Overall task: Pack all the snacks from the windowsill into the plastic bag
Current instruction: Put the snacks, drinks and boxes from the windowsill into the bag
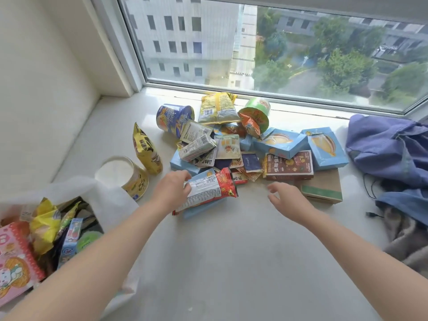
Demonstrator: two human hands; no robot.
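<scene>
A heap of snacks (231,147) lies on the white windowsill (231,262) under the window. My left hand (172,191) grips a red and white snack packet (208,191) together with a light blue box beneath it, at the heap's near edge. My right hand (287,200) hovers open just in front of a brown snack box (289,166) and a cardboard box (324,187), touching nothing. The white plastic bag (111,200) stands open at the lower left and holds several snacks, among them a pink box (16,258) and a yellow packet (45,225).
A yellow pouch (146,149) and an upturned yellow cup (125,176) stand left of the heap. A blue cup (173,118) and a green cup (254,112) lie at the back. Blue and grey clothing (393,158) is piled at the right. The wall closes the left side.
</scene>
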